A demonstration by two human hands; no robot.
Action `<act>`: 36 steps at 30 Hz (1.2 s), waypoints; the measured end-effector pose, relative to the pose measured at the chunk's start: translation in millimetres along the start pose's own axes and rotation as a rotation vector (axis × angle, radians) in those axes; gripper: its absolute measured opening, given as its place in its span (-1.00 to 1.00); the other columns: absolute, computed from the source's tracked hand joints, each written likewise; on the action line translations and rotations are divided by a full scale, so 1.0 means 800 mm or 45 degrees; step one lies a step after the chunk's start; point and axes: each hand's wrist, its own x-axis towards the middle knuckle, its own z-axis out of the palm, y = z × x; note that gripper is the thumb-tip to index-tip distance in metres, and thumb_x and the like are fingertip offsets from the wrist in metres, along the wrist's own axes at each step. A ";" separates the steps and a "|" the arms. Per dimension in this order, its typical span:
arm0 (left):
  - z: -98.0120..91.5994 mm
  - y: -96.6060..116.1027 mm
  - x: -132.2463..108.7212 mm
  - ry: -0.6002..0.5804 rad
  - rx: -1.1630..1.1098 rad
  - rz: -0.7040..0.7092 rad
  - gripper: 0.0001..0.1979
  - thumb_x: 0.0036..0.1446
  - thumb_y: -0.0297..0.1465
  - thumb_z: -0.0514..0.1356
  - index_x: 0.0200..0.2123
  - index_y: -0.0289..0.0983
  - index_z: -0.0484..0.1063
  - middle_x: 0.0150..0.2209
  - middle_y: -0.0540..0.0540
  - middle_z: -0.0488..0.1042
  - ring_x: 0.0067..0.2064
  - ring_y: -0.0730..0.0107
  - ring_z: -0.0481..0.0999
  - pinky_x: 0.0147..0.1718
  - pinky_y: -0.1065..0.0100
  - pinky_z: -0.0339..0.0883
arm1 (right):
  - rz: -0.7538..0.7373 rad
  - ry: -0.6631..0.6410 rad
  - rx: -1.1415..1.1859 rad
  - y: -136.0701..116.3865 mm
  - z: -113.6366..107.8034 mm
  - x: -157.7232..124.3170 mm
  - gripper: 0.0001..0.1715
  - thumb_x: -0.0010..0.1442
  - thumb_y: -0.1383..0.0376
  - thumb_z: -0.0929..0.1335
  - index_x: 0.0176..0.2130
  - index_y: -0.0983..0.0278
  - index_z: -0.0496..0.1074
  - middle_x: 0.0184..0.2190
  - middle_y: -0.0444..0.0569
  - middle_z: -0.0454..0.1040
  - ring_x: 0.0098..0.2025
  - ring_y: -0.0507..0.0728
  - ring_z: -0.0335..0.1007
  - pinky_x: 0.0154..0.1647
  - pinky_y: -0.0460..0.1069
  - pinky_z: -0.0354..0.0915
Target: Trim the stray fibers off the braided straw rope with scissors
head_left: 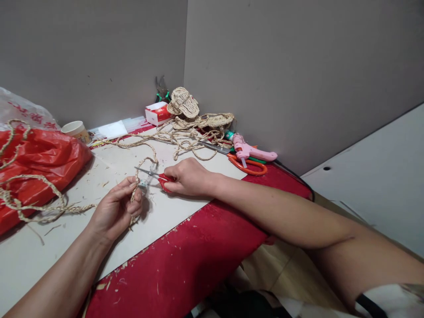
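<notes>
My left hand (115,208) is closed round a braided straw rope (134,194) just above the white board, pinching it near a taped spot. My right hand (188,176) is closed on small red-handled scissors (159,176), whose thin blades point left and meet the rope beside my left fingers. The rope trails left in loops over a red plastic bag (43,163) and back toward the far corner.
White board (172,207) lies on a red cloth-covered table (185,260). In the corner sit woven straw sandals (183,102), a red-white box (157,114), pliers (162,90), a pink glue gun (247,150), orange-handled scissors (247,165) and a paper cup (75,130). Grey walls stand behind.
</notes>
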 end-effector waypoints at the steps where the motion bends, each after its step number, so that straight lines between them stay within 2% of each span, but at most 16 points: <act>1: 0.001 0.000 0.000 0.016 -0.001 0.003 -0.91 0.05 -0.59 0.23 -0.34 -0.34 0.45 -0.60 -0.01 0.37 -0.67 0.60 0.21 -0.67 0.54 0.13 | 0.018 0.047 0.056 0.003 0.001 0.001 -0.69 0.18 0.14 0.31 -0.46 0.30 0.45 -0.62 -0.18 0.27 -0.54 -0.04 -0.11 -0.44 -0.04 -0.16; 5: 0.004 0.001 0.000 0.085 0.002 0.000 -0.90 0.00 -0.54 0.30 -0.35 -0.37 0.46 -0.60 0.00 0.38 -0.66 0.62 0.21 -0.68 0.55 0.11 | 0.025 0.215 0.479 0.010 0.003 0.003 -0.60 0.15 0.13 0.36 -0.58 0.30 0.27 -0.66 -0.25 0.08 -0.55 -0.08 -0.10 -0.47 -0.07 -0.11; 8: 0.006 0.000 0.000 0.113 0.066 0.017 -0.84 0.00 -0.48 0.34 -0.31 -0.39 0.48 -0.58 -0.01 0.40 -0.65 0.64 0.21 -0.66 0.56 0.12 | 0.073 0.256 0.980 0.005 0.003 0.005 -0.49 0.09 0.05 0.41 -0.61 0.28 0.17 -0.68 -0.28 0.07 -0.59 -0.10 -0.06 -0.53 -0.11 -0.04; 10: 0.008 -0.002 0.000 0.126 0.148 0.056 -0.82 0.01 -0.44 0.36 -0.31 -0.37 0.47 -0.57 -0.02 0.43 -0.63 0.61 0.25 -0.64 0.54 0.15 | 0.175 0.186 1.348 0.000 0.003 0.005 -0.52 0.06 -0.01 0.44 -0.53 0.28 0.25 -0.65 -0.25 0.24 -0.61 -0.10 0.11 -0.57 -0.14 0.06; 13: 0.015 -0.008 -0.003 0.134 0.282 0.124 -0.79 0.01 -0.38 0.38 -0.31 -0.31 0.45 -0.55 -0.03 0.48 -0.63 0.55 0.29 -0.62 0.48 0.21 | 0.308 0.029 1.818 -0.006 0.002 0.007 -0.52 0.08 -0.07 0.42 -0.32 0.28 0.35 -0.38 -0.07 0.52 -0.54 -0.03 0.42 -0.65 -0.16 0.18; 16: 0.024 -0.014 -0.007 0.128 0.438 0.170 -0.77 0.03 -0.33 0.38 -0.29 -0.29 0.44 -0.52 -0.06 0.52 -0.63 0.54 0.30 -0.58 0.43 0.26 | 0.296 -0.043 2.132 -0.006 0.002 0.008 -0.50 0.11 -0.09 0.39 -0.31 0.29 0.36 -0.17 0.02 0.55 -0.46 0.01 0.53 -0.67 -0.18 0.27; 19: 0.027 -0.019 -0.010 0.122 0.572 0.170 -0.76 0.05 -0.31 0.38 -0.30 -0.31 0.45 -0.49 -0.10 0.55 -0.61 0.56 0.33 -0.55 0.46 0.25 | 0.275 -0.104 2.387 -0.005 0.001 0.008 -0.54 0.15 -0.05 0.39 -0.33 0.30 0.35 -0.21 0.01 0.58 -0.41 0.00 0.54 -0.54 -0.18 0.39; 22: 0.026 -0.019 -0.009 0.147 0.607 0.161 -0.73 0.00 -0.31 0.41 -0.28 -0.32 0.47 -0.48 -0.11 0.56 -0.59 0.55 0.36 -0.52 0.46 0.27 | 0.320 -0.039 2.477 -0.004 -0.003 0.009 -0.58 0.19 0.00 0.39 -0.38 0.31 0.35 -0.37 -0.05 0.57 -0.44 -0.03 0.52 -0.45 -0.17 0.43; 26: 0.028 -0.016 -0.011 0.186 0.612 0.193 -0.75 0.01 -0.31 0.40 -0.32 -0.32 0.48 -0.47 -0.12 0.56 -0.57 0.54 0.38 -0.49 0.44 0.31 | 0.365 0.143 2.431 0.000 -0.009 0.012 -0.58 0.21 0.01 0.37 -0.42 0.30 0.34 -0.46 -0.11 0.55 -0.51 -0.06 0.47 -0.46 -0.17 0.40; 28: 0.032 -0.015 -0.014 0.183 0.589 0.198 -0.78 0.04 -0.31 0.38 -0.34 -0.31 0.47 -0.49 -0.09 0.53 -0.61 0.59 0.29 -0.58 0.49 0.22 | 0.368 0.191 2.417 0.004 -0.009 0.013 -0.58 0.22 0.02 0.36 -0.43 0.30 0.33 -0.48 -0.13 0.55 -0.52 -0.06 0.46 -0.45 -0.16 0.40; 31: 0.037 -0.012 -0.018 0.152 0.476 0.118 -0.80 0.06 -0.32 0.36 -0.37 -0.31 0.45 -0.56 0.00 0.43 -0.66 0.68 0.09 -0.69 0.56 -0.04 | 0.350 0.245 2.422 0.009 -0.004 0.015 -0.60 0.20 0.03 0.37 -0.43 0.29 0.32 -0.49 -0.14 0.54 -0.53 -0.06 0.44 -0.43 -0.15 0.38; 36: 0.038 -0.008 -0.019 0.092 0.322 -0.032 -0.84 0.07 -0.34 0.35 -0.37 -0.31 0.46 -0.66 0.09 0.20 -0.65 0.66 -0.04 -0.70 0.58 -0.13 | 0.333 0.315 2.402 0.011 0.003 0.017 -0.61 0.17 0.04 0.39 -0.43 0.28 0.31 -0.50 -0.17 0.53 -0.52 -0.06 0.43 -0.41 -0.14 0.39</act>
